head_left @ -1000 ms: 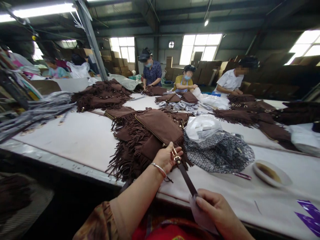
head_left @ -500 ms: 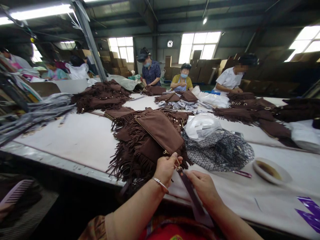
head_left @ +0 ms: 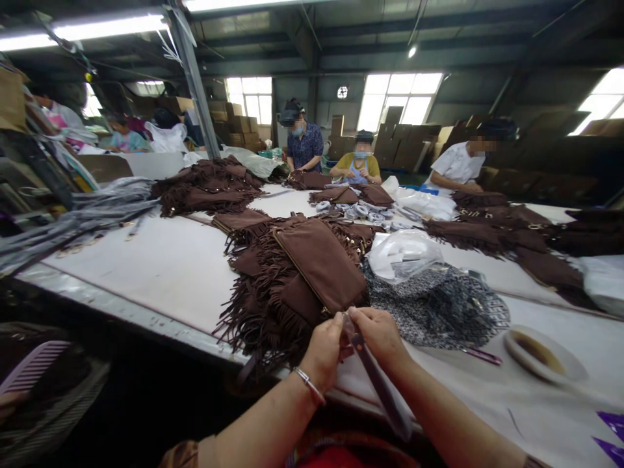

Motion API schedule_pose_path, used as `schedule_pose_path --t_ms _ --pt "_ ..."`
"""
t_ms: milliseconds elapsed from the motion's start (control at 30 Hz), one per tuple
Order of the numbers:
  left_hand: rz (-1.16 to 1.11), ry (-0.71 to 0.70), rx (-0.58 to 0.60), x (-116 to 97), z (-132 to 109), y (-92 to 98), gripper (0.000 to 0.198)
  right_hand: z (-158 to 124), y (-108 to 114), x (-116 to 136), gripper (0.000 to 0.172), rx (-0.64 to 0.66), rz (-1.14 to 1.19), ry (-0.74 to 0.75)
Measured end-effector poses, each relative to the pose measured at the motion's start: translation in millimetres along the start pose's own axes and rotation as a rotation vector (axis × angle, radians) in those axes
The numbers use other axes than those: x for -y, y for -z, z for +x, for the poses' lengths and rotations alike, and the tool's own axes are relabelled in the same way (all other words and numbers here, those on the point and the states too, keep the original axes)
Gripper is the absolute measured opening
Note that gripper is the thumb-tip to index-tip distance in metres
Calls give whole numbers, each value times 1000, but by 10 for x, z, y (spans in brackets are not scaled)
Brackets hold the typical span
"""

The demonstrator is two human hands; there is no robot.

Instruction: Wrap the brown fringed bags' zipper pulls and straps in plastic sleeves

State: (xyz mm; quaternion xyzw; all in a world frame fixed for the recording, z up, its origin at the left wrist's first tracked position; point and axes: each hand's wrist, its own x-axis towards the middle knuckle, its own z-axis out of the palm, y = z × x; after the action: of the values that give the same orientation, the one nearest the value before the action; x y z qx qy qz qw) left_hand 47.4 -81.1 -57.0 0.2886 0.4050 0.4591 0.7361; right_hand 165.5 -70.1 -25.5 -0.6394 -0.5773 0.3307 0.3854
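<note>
My left hand (head_left: pixel 325 346) and my right hand (head_left: pixel 379 335) meet at the near corner of a brown fringed suede bag (head_left: pixel 319 263), which lies on top of a pile of the same bags (head_left: pixel 266 292). Both hands pinch the top end of a dark brown strap (head_left: pixel 377 383), right where it meets the bag's metal ring. The strap hangs down between my forearms toward my lap. The clasp itself is hidden under my fingers. A thin bangle sits on my left wrist.
A long white worktable (head_left: pixel 160 266) carries more brown fringed bags (head_left: pixel 209 188), a patterned cloth (head_left: pixel 439 305), a clear plastic bag (head_left: pixel 402 253) and a shallow white dish (head_left: pixel 543 354). Three people work at the far side. A pink comb (head_left: pixel 32 364) lies lower left.
My right hand slid up the strap from its lower end to the clasp and now meets my left hand at the bag's corner. The view shifted slightly downward.
</note>
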Motion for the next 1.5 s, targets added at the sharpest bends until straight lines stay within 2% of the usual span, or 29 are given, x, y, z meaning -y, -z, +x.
schedule_pose_path --t_ms 133,233,467,567,667,733,867,1033,1100,1167,1267,1333,1400,1500 --pt "-37 105 80 149 -180 33 51 109 -49 -29 41 2 -5 3" --pt "-120 143 111 284 -227 6 48 169 -96 -97 38 2 104 -51" --pt "-55 105 -16 517 -254 -12 37 139 -131 -305 44 27 215 -119" --pt "-26 100 -57 593 -269 5 34 96 -118 -332 39 77 173 -3" --pt "35 80 -83 621 -280 10 31 80 -102 -329 36 124 15 170" --pt "50 65 -84 614 -287 5 30 88 -95 -320 30 132 -87 232" --pt "-26 74 -74 590 -295 -11 35 128 -99 -269 23 136 -180 242" --pt "-96 121 -86 592 -276 -29 45 176 -162 -199 23 28 -238 253" --pt "-105 125 -81 604 -270 -24 47 193 -196 -221 23 -7 -147 217" --pt "-123 121 -70 622 -271 -10 47 205 -225 -283 24 -32 47 124" --pt "-113 119 -74 644 -289 15 45 192 -239 -411 33 -63 293 -12" --pt "-70 117 -100 641 -312 20 41 150 -218 -478 41 -70 343 -46" --pt "-17 108 -128 622 -342 12 36 89 -177 -501 45 -31 367 -78" --pt "71 81 -156 588 -383 -9 29 12 -128 -447 44 92 342 -125"
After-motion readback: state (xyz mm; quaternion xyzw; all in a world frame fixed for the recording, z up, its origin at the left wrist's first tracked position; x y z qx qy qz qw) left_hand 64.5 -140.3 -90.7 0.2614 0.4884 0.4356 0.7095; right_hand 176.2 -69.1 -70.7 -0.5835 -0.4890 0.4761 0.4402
